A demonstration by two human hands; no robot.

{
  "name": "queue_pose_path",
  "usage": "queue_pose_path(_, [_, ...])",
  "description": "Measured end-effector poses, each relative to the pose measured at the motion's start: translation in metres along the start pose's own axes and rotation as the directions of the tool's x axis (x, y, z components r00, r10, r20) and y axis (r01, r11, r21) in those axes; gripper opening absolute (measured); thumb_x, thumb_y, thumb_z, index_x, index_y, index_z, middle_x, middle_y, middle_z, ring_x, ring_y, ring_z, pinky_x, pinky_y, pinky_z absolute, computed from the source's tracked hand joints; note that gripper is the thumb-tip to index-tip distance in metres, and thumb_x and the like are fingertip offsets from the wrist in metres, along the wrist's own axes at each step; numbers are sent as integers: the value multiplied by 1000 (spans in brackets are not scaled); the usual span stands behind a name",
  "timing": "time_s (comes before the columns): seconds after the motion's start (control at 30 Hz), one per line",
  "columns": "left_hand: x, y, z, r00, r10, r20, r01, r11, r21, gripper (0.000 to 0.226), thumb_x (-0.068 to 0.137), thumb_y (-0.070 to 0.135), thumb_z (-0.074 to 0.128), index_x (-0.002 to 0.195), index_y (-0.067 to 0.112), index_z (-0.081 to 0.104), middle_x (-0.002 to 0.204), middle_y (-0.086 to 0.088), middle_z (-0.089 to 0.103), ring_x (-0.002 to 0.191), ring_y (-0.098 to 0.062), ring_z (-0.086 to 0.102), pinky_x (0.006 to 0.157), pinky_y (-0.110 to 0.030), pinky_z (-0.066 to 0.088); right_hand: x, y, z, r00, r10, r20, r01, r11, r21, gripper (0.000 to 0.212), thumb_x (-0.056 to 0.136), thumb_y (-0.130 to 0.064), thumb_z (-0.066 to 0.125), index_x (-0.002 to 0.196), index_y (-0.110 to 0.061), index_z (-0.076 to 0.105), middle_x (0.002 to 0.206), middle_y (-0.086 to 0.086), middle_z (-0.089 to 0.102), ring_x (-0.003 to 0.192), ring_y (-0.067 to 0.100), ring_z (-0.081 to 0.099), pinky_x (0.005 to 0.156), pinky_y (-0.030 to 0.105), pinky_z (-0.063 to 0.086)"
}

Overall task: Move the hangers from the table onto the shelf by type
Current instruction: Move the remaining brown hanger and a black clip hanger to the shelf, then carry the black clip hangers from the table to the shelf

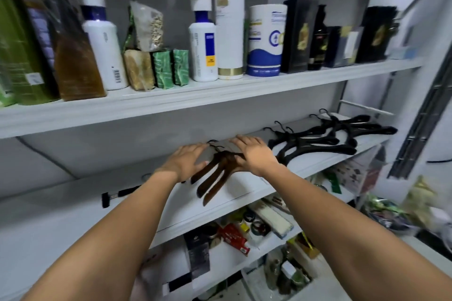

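Observation:
A small stack of dark brown wooden hangers (215, 178) lies on the white middle shelf (73, 208), arms fanned toward the front edge. My left hand (187, 161) rests flat on the stack's left side with straight fingers. My right hand (254, 154) lies flat over its right side. The hooks point to the back wall. Two piles of black plastic hangers sit further right on the same shelf, one (308, 143) near my right hand and one (357, 126) at the far right.
The upper shelf (171, 100) holds bottles, boxes and a round tub. A black-handled tool (119, 194) lies on the middle shelf to the left. Lower shelves hold mixed boxes and packets. Bags stand at the right.

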State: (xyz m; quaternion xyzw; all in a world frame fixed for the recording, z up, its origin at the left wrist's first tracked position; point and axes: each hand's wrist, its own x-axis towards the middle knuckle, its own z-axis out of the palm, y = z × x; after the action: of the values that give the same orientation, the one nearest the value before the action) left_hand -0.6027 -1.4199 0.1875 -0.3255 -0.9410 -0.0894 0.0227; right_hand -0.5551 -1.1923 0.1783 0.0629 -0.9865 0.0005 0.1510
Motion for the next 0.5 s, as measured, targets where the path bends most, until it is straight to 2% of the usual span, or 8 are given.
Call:
queue_pose_path(0.17, [41,55,-2,995,96,2,-96,995,-19,60,98,47,37,150,28,14,159,2,16,146,-19,13,118,-32,6,-29,60,-28,994,100,-46,-104,990,-92,54,95,-34,45,146,-26,31,154,2,31,137,22,34,112,35,22])
queue_pose_path(0.3, [78,109,3,976,219,-11,-219,975,22,60,97,45,39,150,29,16,158,4,19,146,-17,15,119,-31,4,-59,112,-48,977,201,-71,-208,971,-115,53,96,-35,44,146,-24,32,154,2,30,139,22,31,114,35,20])
queue_pose_path(0.5, [133,212,22,911,411,-24,-408,909,84,60,97,44,40,150,22,21,157,0,22,145,-15,20,120,-33,10,-124,202,-72,921,381,-84,-390,912,-130,53,96,-36,45,146,-25,33,155,1,29,139,22,31,113,37,21])
